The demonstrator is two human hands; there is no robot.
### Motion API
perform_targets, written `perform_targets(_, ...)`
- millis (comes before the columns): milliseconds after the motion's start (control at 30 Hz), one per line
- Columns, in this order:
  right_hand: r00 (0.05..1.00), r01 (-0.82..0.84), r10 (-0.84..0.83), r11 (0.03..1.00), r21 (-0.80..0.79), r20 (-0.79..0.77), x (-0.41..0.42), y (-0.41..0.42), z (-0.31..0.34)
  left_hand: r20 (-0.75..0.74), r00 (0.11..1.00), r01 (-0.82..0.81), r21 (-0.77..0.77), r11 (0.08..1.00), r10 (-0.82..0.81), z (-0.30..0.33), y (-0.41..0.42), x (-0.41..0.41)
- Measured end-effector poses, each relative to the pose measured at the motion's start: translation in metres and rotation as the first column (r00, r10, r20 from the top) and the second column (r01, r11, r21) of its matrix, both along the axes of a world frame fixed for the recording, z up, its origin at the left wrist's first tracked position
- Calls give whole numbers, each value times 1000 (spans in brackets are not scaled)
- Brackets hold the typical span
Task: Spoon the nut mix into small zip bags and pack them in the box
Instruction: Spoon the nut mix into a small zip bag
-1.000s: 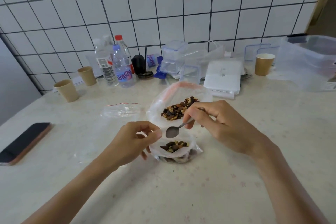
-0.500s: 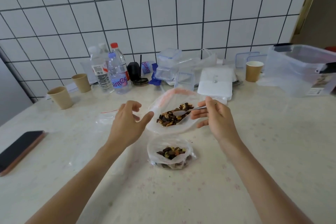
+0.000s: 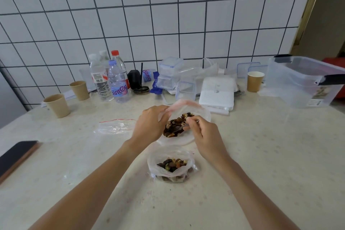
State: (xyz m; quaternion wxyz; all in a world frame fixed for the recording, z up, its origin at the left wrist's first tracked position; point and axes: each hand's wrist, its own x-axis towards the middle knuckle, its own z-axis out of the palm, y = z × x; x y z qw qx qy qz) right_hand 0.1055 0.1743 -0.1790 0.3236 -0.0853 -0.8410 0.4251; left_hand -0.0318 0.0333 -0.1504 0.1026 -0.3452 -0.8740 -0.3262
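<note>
Crinkly clear big bag point(image 3: 186, 139) of lumpy brown nut mix point(image 3: 176, 124): left hand point(image 3: 149, 124) pinches its soft rim, right hand point(image 3: 202, 132) curls round a thin metal spoon point(image 3: 180, 128), bowl in the nuts. Small zip bag point(image 3: 171, 167), part-filled, just below both hands.

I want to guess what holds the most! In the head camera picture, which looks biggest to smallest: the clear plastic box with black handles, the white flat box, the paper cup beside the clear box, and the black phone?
1. Clear plastic box with black handles
2. White flat box
3. Black phone, though it lies nearer the camera and is cut off by the edge, so that is unsure
4. Brown paper cup beside the clear box
</note>
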Motion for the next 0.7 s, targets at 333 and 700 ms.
perform_targets(333,996,91,-93,983,-158,-3,-5,9,-5,15,1000,19,59,998,-20,-1,-5,-1)
perform_targets(700,966,238,-255,943,-232,-44,-10,11,-4,-77,988,136,19,991,-134,1,-4,6)
